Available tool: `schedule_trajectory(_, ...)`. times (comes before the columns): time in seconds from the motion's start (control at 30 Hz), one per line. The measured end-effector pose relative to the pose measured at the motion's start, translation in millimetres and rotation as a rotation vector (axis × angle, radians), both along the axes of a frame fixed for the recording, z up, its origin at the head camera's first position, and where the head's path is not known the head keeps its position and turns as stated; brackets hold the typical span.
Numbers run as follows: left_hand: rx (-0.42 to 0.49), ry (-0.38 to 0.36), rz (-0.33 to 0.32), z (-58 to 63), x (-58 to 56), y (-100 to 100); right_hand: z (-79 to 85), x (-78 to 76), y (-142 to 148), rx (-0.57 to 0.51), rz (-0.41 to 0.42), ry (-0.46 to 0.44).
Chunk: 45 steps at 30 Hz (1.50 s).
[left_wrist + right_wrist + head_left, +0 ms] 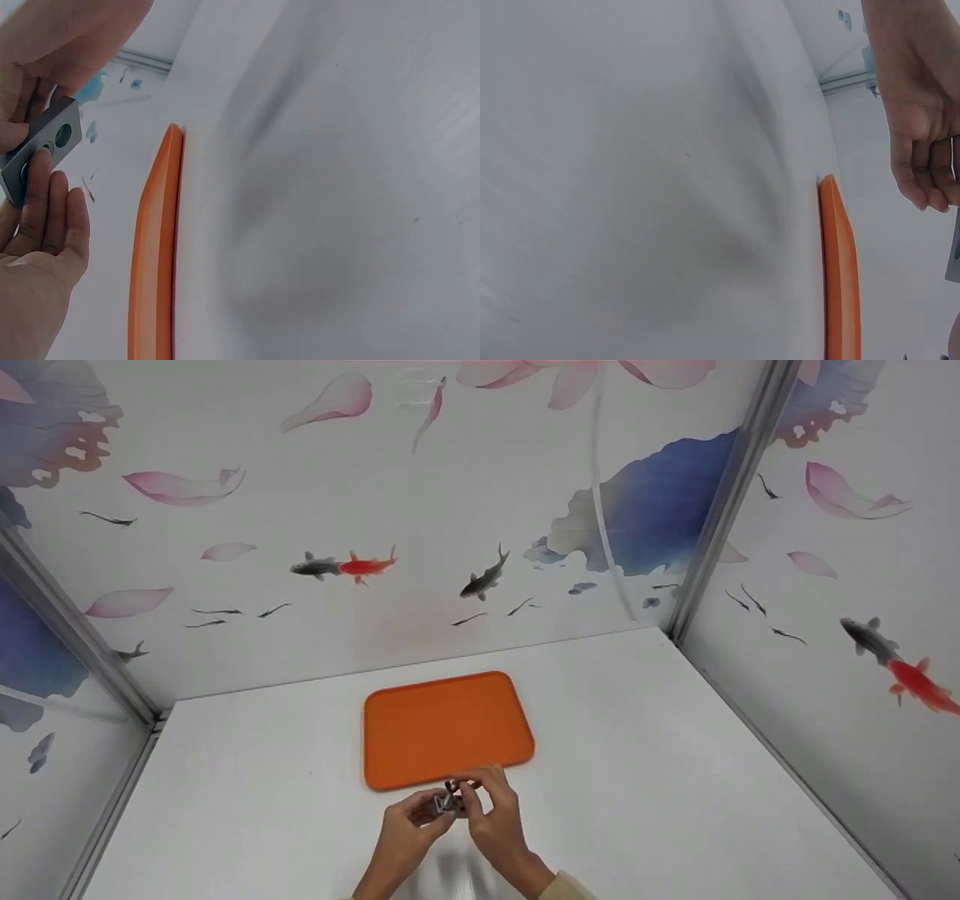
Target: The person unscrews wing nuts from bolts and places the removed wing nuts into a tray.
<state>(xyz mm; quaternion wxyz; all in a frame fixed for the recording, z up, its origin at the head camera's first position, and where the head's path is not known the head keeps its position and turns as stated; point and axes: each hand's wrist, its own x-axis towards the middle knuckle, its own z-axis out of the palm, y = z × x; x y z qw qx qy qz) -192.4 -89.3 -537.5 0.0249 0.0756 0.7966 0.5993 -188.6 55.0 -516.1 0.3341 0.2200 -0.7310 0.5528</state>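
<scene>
Both hands meet at a small grey metal block (46, 139) with round holes, raised off the table near the orange tray's front edge. My left hand (411, 826) grips it from the left, its fingertips against the holed face in the left wrist view. From the other side my right hand (496, 814) pinches the block with thumb and fingers. A small shiny part (450, 786) stands up from the block between the hands; its kind is too small to tell. In the right wrist view only an edge of the block (954, 259) shows, and the right hand is mostly cut off.
An orange tray (450, 727) lies flat on the white table (630, 780) just beyond the hands. Patterned panels (420, 510) with fish and petals enclose the back and sides, joined by metal corner posts (727, 510).
</scene>
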Motion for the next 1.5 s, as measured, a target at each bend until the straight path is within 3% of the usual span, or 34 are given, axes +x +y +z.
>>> schedule_trajectory(0.2, 0.007, 0.019, -0.003, -1.2, -0.5, -0.7, -5.6, -3.8, 2.0, 0.006, -0.071, 0.010)
schedule_trajectory(0.4, -0.008, 0.017, -0.003, -1.2, 0.0, -1.4, -29.7, -17.7, 3.9, -0.005, -0.112, 0.020)
schedule_trajectory(0.67, 0.006, 0.015, 0.001, -1.8, -0.3, -1.6, -40.4, -21.8, 5.2, 0.011, -0.098, -0.022)
schedule_trajectory(0.9, 0.019, -0.010, -0.002, -3.3, -1.2, -0.3, -33.9, -19.3, 3.8, 0.005, -0.094, -0.022)
schedule_trajectory(1.1, 0.027, -0.029, -0.007, -2.3, 0.1, 0.6, -8.3, -5.5, 0.6, -0.003, -0.062, -0.026)
schedule_trajectory(1.33, 0.008, -0.013, -0.017, 30.8, 15.4, 5.7, 1.2, 1.0, -0.1, 0.013, 0.016, -0.008)
schedule_trajectory(1.5, 0.021, 0.003, -0.024, 31.3, 16.7, 5.5, 1.4, 1.0, 0.6, 0.036, 0.058, 0.033)
